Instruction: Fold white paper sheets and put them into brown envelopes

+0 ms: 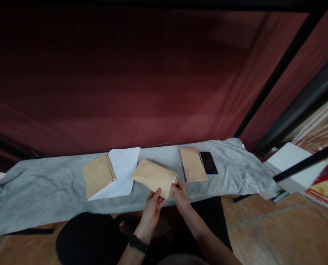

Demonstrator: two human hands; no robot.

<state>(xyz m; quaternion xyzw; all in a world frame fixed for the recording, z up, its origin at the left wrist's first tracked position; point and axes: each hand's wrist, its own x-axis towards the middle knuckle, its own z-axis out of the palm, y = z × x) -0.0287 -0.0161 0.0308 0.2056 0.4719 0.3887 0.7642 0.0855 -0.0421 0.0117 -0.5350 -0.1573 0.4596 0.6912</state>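
Observation:
A tan paper envelope (153,174) is held slanted over the front of the cloth-covered bench. My left hand (154,203) pinches its lower edge, thumb on top. My right hand (179,192) is closed on its right end, where a bit of white shows at the opening. Left of the envelope lie white paper sheets (124,167), partly under a stack of tan envelopes (97,174). To the right, another tan envelope pile (193,164) rests beside a dark-screened phone (208,163).
A grey cloth (50,184) covers the long narrow bench. Behind it rises a dark red panel (152,92) with black frame bars. White boxes (291,162) and a red and yellow package (326,187) are at the right, above a tiled floor (263,228).

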